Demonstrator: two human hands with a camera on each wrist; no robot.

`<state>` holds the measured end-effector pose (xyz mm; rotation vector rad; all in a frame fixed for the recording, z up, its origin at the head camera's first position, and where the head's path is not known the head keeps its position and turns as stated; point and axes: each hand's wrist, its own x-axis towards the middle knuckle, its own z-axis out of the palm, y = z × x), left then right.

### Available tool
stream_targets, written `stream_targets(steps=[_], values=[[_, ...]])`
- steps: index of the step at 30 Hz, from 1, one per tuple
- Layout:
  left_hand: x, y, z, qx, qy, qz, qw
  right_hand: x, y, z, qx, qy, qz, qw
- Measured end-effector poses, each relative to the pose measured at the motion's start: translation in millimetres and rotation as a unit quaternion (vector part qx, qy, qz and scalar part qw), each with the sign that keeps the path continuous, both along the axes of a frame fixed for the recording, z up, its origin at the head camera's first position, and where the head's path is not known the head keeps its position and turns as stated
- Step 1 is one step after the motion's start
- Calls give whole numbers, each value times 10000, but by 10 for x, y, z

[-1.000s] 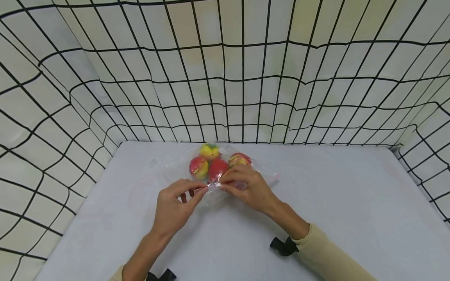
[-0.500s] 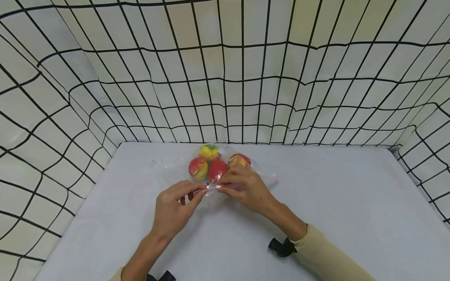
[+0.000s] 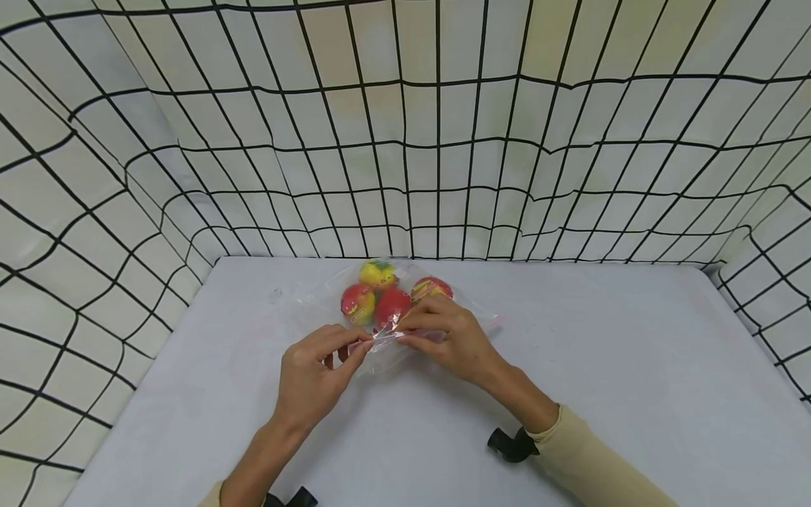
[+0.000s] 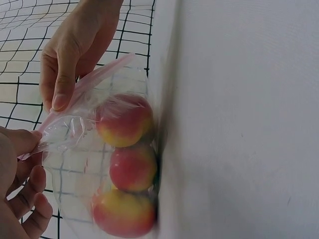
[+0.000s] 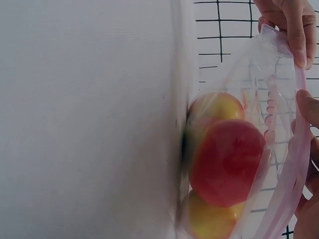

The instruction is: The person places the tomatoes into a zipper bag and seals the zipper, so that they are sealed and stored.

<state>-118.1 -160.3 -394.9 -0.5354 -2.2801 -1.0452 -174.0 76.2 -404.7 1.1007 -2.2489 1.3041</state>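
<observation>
A clear zip bag (image 3: 378,360) with a pink zip strip (image 4: 107,72) lies near the back of the table. Inside it are several red-and-yellow apple-like fruits (image 3: 393,305), which the right wrist view shows through the film as a large red one (image 5: 229,162) with others beside it. My left hand (image 3: 312,377) pinches the strip between thumb and index finger, its other fingers loosely bent. Close beside it, my right hand (image 3: 451,343) pinches the same strip with thumb and fingers. A short stretch of crumpled film shows between the two sets of fingertips.
The white table (image 3: 633,366) spreads to both sides and in front of the bag. A black grid net (image 3: 437,148) over pale walls closes off the back and both sides. Black wrist-worn devices (image 3: 512,445) stick out below the forearms.
My right fingertips shift slightly left along the strip, then back right. My left hand and the bag stay almost in place.
</observation>
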Motion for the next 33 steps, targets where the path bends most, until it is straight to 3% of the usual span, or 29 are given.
stream_targets(steps=[18,33], values=[[14,-32,5,-57,197,78,9998,-7,62,-17,37,-16,-105,9999],[20,-61,-3,-11,151,133,9998,-16,104,-55,138,-58,-283,9995]])
